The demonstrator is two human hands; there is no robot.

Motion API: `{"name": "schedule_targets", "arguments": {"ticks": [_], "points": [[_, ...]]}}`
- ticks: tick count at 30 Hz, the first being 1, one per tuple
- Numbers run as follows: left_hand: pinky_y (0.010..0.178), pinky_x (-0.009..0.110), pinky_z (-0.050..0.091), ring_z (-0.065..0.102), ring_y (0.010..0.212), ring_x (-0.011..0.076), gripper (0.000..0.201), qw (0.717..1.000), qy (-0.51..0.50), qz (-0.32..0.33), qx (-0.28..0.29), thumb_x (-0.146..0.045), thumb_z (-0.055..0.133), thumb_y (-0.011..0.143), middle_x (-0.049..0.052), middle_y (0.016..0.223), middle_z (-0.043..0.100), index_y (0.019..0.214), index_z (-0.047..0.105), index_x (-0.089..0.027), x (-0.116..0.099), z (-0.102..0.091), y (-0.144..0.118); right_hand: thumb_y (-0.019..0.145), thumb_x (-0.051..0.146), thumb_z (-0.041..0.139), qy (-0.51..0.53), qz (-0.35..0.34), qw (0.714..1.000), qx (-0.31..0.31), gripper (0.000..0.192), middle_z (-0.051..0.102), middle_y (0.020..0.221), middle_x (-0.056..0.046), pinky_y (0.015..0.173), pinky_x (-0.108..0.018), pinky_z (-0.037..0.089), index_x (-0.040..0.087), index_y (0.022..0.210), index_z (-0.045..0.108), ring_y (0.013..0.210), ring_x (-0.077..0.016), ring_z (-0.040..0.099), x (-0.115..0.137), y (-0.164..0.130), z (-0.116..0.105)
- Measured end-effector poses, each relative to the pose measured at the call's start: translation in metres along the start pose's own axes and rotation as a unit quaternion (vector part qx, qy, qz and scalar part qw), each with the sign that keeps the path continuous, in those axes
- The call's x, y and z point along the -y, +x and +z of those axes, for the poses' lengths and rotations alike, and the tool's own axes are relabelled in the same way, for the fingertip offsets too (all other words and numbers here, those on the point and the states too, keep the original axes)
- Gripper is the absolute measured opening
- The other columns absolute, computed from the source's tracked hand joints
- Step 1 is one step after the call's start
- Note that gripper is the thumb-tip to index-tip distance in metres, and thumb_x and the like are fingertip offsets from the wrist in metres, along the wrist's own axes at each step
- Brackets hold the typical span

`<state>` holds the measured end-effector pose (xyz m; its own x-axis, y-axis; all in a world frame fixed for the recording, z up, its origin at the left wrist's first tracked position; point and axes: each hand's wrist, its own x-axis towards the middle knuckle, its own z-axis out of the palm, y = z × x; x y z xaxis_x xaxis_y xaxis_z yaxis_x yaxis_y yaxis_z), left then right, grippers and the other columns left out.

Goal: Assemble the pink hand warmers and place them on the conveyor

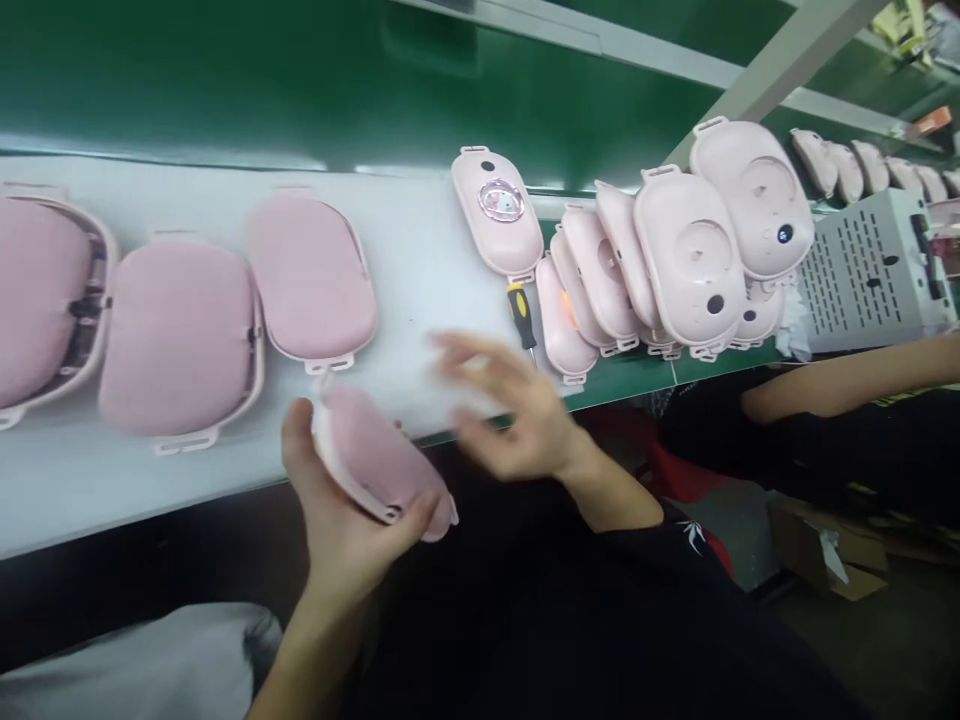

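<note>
The left hand (341, 520) has its fingers wrapped around a pink padded oval plastic case (379, 462), just off the edge of the white counter (420, 260). The right hand (510, 410), blurred, hovers beside it with fingers spread wide, a yellow-and-black screwdriver (520, 312) just beyond them.

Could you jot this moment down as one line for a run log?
left hand: holds pink padded unit | right hand: open, blurred, above white table edge | nearby: screwdriver, stacked pink shells

L hand (341, 520) fingers (420, 512) wrap pink pad unit (379, 462); R hand (510, 405) blurred, open, just right of it, screwdriver (520, 312) beyond fingertips.
</note>
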<state>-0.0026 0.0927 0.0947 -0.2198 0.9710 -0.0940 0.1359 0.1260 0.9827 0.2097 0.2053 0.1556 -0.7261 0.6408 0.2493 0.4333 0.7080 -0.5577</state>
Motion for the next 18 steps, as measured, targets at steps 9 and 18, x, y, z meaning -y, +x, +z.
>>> {"name": "schedule_targets", "arguments": {"ticks": [9, 18], "points": [[0.098, 0.039, 0.069, 0.066, 0.116, 0.025, 0.081, 0.982, -0.173, -0.047, -0.055, -0.046, 0.109, 0.056, 0.005, 0.13, 0.061, 0.123, 0.067, -0.03, -0.032, 0.011, 0.028, 0.11, 0.014, 0.053, -0.328, 0.336, 0.882, 0.044, 0.056, 0.069, 0.153, -0.023, 0.104, -0.054, 0.053, 0.021, 0.165, 0.058, 0.132, -0.0397, 0.062, -0.04, 0.02, -0.017], [0.107, 0.052, 0.066, 0.064, 0.122, 0.0301, 0.094, 0.992, -0.109, -0.044, -0.051, -0.075, 0.101, 0.062, 0.01, 0.14, 0.054, 0.132, 0.054, -0.032, -0.021, 0.009, 0.024, 0.107, 0.017, 0.061, -0.259, 0.303, 0.916, 0.055, 0.048, 0.078, 0.129, -0.023, 0.108, -0.055, 0.053, 0.01, 0.154, 0.06, 0.126, -0.0413, 0.062, -0.044, 0.025, -0.02]]}}
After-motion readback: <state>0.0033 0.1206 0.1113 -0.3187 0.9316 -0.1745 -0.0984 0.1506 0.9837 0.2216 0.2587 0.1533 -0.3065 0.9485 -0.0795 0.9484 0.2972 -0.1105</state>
